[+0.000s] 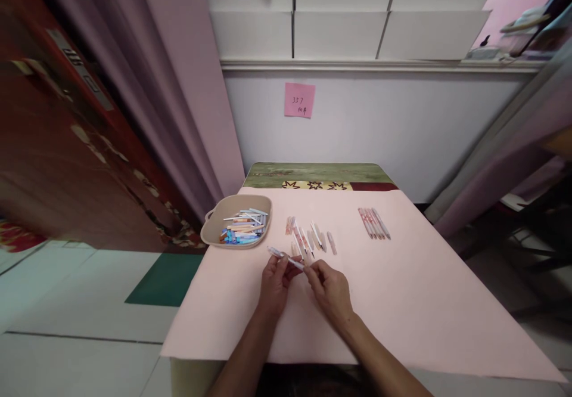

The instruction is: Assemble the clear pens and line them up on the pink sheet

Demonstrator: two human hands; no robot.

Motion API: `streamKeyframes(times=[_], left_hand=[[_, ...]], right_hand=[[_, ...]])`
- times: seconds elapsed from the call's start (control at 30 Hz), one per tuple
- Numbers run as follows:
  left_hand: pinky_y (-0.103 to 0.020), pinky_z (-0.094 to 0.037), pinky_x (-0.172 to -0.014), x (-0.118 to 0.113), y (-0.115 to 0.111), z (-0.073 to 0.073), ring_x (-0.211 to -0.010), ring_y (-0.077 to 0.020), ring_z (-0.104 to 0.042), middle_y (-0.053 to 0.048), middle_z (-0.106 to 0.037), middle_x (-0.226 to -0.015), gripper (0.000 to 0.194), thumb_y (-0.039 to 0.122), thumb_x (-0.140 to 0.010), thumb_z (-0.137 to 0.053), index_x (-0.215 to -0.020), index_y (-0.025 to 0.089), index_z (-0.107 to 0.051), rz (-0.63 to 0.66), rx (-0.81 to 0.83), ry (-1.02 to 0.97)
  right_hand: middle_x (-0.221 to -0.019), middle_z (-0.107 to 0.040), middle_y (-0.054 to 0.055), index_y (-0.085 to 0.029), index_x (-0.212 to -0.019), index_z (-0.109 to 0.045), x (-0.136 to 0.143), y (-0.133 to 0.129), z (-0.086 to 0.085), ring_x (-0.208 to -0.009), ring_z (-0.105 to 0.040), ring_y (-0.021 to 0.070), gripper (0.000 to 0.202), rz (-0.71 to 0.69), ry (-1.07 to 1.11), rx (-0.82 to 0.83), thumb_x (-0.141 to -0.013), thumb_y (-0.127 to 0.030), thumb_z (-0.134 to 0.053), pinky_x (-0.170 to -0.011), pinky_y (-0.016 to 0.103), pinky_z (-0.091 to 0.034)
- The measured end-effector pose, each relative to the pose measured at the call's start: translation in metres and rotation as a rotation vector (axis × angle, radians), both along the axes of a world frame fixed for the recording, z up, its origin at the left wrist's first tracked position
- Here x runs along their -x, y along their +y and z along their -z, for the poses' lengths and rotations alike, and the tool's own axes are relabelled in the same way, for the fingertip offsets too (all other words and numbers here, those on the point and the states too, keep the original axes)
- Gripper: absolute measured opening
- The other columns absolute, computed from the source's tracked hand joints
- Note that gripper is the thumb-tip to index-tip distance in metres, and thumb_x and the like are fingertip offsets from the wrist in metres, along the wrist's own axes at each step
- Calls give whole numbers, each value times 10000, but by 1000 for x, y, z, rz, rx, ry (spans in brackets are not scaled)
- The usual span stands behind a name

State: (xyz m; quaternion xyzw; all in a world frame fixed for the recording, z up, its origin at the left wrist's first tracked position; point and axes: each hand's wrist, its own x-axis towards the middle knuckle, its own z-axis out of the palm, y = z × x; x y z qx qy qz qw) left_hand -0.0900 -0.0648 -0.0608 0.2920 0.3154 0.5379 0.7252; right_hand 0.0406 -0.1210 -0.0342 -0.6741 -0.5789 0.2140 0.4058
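Between my two hands a slim, pale pen is held at a slant above the table. My left hand has its fingers closed round the pen's barrel. The fingers of my right hand pinch the pen's lower right end. Just beyond my hands lie loose pen parts: white refills, a patterned barrel, short pink caps and greyish tapered pieces. A single pinkish cap lies at their right. Farther right, several whole pens rest side by side in a row.
A beige basket at the table's left holds many pen parts in blue, white and orange. Pink paper covers the table. A pink note is stuck to the wall behind. Curtains hang at both sides.
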Motion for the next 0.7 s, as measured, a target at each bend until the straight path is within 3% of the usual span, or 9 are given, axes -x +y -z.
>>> streamKeyframes(times=[0.07, 0.2, 0.33, 0.43, 0.57, 0.7], left_hand=[[-334, -535, -789, 0, 0, -1, -777, -181, -700, -97, -743, -891, 234, 326, -790, -686, -886, 157, -555, -1, -2, -2], [-343, -535, -778, 0, -1, -1, -779, -193, -699, -98, -741, -887, 274, 343, -752, -719, -873, 155, -561, -8, 11, 0], [-335, -529, -789, 0, 0, 0, -769, -179, -696, -93, -741, -879, 239, 327, -785, -688, -890, 154, -559, 5, -3, -3], [-327, -533, -768, 0, 0, 1, -766, -176, -694, -95, -739, -901, 230, 320, -796, -677, -908, 157, -559, 7, 2, -3], [-333, -531, -782, 1, 0, 1, -761, -174, -692, -104, -739, -897, 242, 324, -786, -686, -903, 148, -568, 4, -10, 0], [-331, -534, -770, 1, -1, 0, -775, -181, -693, -98, -738, -896, 243, 328, -780, -692, -894, 155, -565, 4, 5, -9]], right_hand=[[-591, -635, -11, -214, -749, -617, 1, -1, 0, -540, -588, 134, 393, -14, -3, 21, -942, -476, -396, -536, 210, -350], [-631, -648, -16, -209, -875, -618, 2, -2, 0, -531, -580, 133, 305, 16, -30, -10, -859, -504, -544, -529, 210, -343], [-600, -647, -4, -216, -761, -628, 1, -2, 0, -542, -596, 137, 398, -11, -29, 23, -946, -468, -383, -538, 213, -346], [-648, -661, -11, -212, -890, -629, 2, -1, 1, -540, -591, 136, 311, 9, -42, -16, -867, -504, -526, -534, 211, -350], [-593, -637, -5, -216, -730, -615, 3, -1, 1, -537, -588, 136, 394, -10, -60, 10, -938, -475, -402, -524, 211, -337], [-643, -654, -14, -218, -863, -618, 4, -2, 2, -534, -587, 135, 293, 14, -54, -7, -874, -493, -518, -519, 208, -339]])
